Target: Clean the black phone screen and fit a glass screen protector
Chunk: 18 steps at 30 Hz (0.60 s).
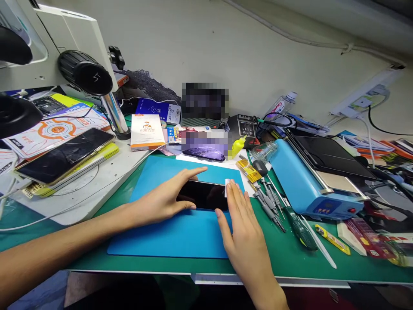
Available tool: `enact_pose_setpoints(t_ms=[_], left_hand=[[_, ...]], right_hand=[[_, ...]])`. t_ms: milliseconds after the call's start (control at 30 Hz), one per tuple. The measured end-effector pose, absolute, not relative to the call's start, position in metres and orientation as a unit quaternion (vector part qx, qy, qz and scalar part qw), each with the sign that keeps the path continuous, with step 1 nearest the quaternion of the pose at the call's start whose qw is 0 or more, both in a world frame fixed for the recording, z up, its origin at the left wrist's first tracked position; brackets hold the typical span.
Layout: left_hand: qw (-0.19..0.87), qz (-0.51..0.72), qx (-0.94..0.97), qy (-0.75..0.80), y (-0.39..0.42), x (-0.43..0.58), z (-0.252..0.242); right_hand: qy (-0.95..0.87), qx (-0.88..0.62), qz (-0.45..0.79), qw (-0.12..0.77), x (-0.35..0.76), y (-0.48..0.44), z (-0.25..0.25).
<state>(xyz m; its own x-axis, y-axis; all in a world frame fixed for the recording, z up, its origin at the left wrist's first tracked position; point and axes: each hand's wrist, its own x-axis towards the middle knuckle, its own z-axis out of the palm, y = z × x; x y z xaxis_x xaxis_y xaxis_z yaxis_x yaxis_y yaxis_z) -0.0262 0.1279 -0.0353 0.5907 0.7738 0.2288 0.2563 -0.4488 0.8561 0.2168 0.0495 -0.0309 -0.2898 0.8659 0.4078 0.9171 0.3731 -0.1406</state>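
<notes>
A smartphone [203,196] with a dark, glossy screen lies face up on a blue work mat [155,241]. My left hand [167,193] holds its left end, thumb along the near edge and index finger stretched past the far edge. At the right end, my right hand [243,219] presses a small white wipe [227,187] against the glass with its fingers laid together; its thumb rests by the near edge. Most of the wipe is hidden under those fingers.
Screwdrivers [269,202], a green-handled tool [300,228] and a yellow cutter [332,239] lie to the right, beside a blue heating machine [309,189]. Another phone [66,153] rests at left near a microscope stand [114,114]. A yellow bottle [238,146] stands behind the mat.
</notes>
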Motion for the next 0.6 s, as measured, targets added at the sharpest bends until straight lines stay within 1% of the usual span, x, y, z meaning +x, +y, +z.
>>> enact_pose_setpoints(t_ms=[200,300,400,500,600], left_hand=[[0.536,0.391,0.682,0.308,0.136,-0.024,-0.042],[0.550,0.400,0.652,0.335,0.137,-0.023,-0.041],[0.574,0.418,0.610,0.351,0.136,-0.020,-0.039],[0.606,0.437,0.573,0.336,0.137,-0.018,-0.038],[0.637,0.437,0.550,0.318,0.138,-0.018,-0.038]], right_hand=[[-0.840,-0.495,-0.089,0.203,0.176,0.061,-0.025],[-0.844,-0.490,-0.087,0.199,0.170,0.066,-0.023],[-0.828,-0.509,-0.083,0.219,0.186,0.064,-0.027],[-0.802,-0.539,-0.087,0.242,0.205,0.061,-0.033],[-0.796,-0.545,-0.091,0.245,0.200,0.061,-0.033]])
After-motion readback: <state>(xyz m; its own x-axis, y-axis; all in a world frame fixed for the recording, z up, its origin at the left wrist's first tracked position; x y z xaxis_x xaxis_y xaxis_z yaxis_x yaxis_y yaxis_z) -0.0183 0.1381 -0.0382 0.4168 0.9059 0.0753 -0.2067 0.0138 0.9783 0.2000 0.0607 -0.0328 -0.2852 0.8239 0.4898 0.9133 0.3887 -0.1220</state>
